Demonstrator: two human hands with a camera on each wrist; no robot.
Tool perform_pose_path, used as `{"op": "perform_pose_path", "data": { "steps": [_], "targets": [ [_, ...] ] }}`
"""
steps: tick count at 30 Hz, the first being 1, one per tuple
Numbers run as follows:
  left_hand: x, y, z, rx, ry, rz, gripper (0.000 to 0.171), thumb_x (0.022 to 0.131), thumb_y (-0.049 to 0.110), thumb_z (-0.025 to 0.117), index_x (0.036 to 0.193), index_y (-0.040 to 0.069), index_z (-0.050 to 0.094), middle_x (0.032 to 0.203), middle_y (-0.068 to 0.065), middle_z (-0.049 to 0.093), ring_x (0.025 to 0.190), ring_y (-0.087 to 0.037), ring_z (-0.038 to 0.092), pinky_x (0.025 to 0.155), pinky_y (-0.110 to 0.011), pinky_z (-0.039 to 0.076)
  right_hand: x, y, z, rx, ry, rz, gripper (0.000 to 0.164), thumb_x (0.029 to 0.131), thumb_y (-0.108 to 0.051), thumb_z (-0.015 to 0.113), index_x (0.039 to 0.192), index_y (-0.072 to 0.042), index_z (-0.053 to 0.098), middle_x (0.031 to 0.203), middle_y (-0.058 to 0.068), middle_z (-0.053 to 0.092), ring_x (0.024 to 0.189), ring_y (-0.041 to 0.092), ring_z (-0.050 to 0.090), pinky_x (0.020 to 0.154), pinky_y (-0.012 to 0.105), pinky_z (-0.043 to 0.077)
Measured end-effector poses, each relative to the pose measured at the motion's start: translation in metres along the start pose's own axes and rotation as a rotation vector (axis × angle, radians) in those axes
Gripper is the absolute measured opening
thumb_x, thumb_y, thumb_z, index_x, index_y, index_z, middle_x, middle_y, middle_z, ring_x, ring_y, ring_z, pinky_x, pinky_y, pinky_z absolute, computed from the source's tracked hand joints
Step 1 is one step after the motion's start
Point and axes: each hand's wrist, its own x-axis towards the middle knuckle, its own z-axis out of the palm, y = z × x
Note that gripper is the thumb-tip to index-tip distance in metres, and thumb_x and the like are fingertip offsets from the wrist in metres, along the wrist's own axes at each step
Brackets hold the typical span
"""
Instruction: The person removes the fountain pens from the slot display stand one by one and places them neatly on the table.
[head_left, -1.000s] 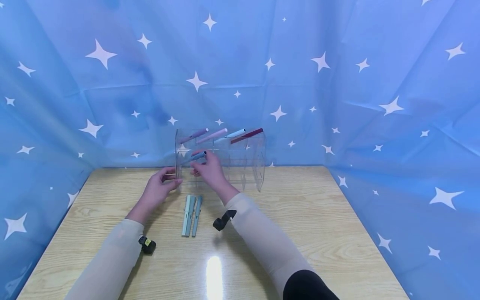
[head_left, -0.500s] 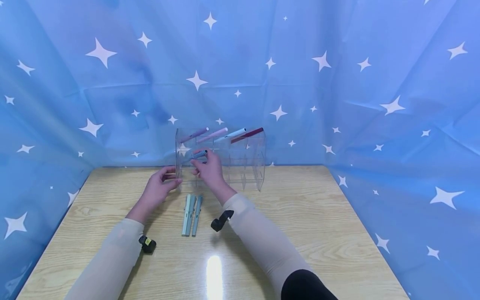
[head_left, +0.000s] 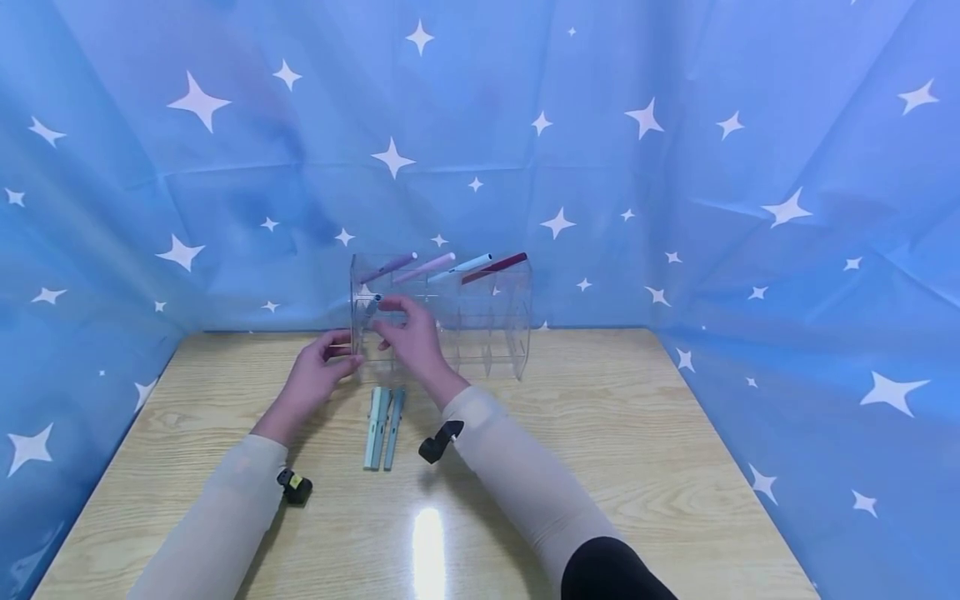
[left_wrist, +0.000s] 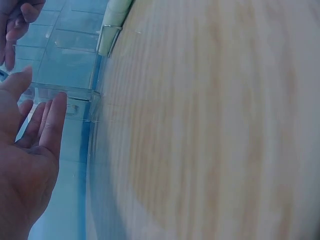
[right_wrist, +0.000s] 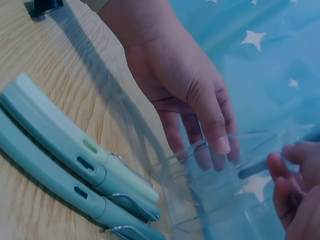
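Observation:
A clear acrylic pen rack stands at the back of the table. My left hand touches the rack's left side with nearly straight fingers, its thumb at the front edge. In front of the rack's left compartments is my right hand, thumb and index finger apart beside a blue-grey pen that leans in the lower left part. Its fingers partly hide that pen in the right wrist view. Three fountain pens, pale green to teal, lie side by side on the table, clips towards the rack.
Along the rack's top row rest a purple pen, a pink pen, a light blue pen and a dark red pen. A blue star-patterned curtain hangs behind the wooden table.
The blue-grey pen's near end has swung left, away from between my right fingertips, and the right fingers have spread apart. My left hand has stayed at the rack's side.

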Motion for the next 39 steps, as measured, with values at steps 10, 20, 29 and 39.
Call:
{"op": "perform_pose_path", "data": {
  "steps": [10,20,29,39],
  "targets": [
    [0.0,0.001,-0.001,-0.009,0.01,-0.004,0.056,0.109,0.016,0.074,0.159,0.003,0.053,0.155,-0.022,0.058,0.143,-0.042,0.057,0.098,-0.031,0.063,0.001,-0.003,0.002,0.001,0.03,0.057,0.023,0.108,-0.016,0.076,0.131,-0.014,0.076,0.126,0.01,0.078,0.066,0.019,0.074,0.049,0.023,0.05],
    [0.0,0.0,-0.001,0.009,0.009,0.006,0.057,0.109,0.021,0.075,0.158,0.003,0.054,0.156,-0.021,0.058,0.144,-0.042,0.056,0.102,-0.033,0.063,-0.001,-0.002,-0.002,0.046,0.059,0.065,0.024,0.109,-0.015,0.075,0.13,-0.005,0.075,0.108,-0.001,0.076,0.072,0.03,0.076,0.049,0.023,0.051],
    [-0.001,0.001,-0.001,0.022,0.004,-0.008,0.059,0.109,0.026,0.075,0.16,0.004,0.052,0.156,-0.02,0.057,0.146,-0.04,0.055,0.106,-0.039,0.061,-0.002,-0.005,-0.01,0.178,0.161,-0.012,0.024,0.107,-0.014,0.077,0.128,-0.002,0.077,0.108,0.001,0.077,0.063,0.016,0.069,0.049,0.023,0.051],
    [-0.001,0.0,0.0,-0.006,0.004,-0.02,0.061,0.109,0.027,0.076,0.16,0.003,0.052,0.155,-0.022,0.058,0.146,-0.041,0.054,0.099,-0.027,0.062,-0.01,-0.006,-0.029,0.209,0.173,-0.117,0.023,0.106,-0.014,0.078,0.126,-0.001,0.077,0.116,0.003,0.076,0.064,0.014,0.071,0.062,0.048,0.065]
  ]
}}
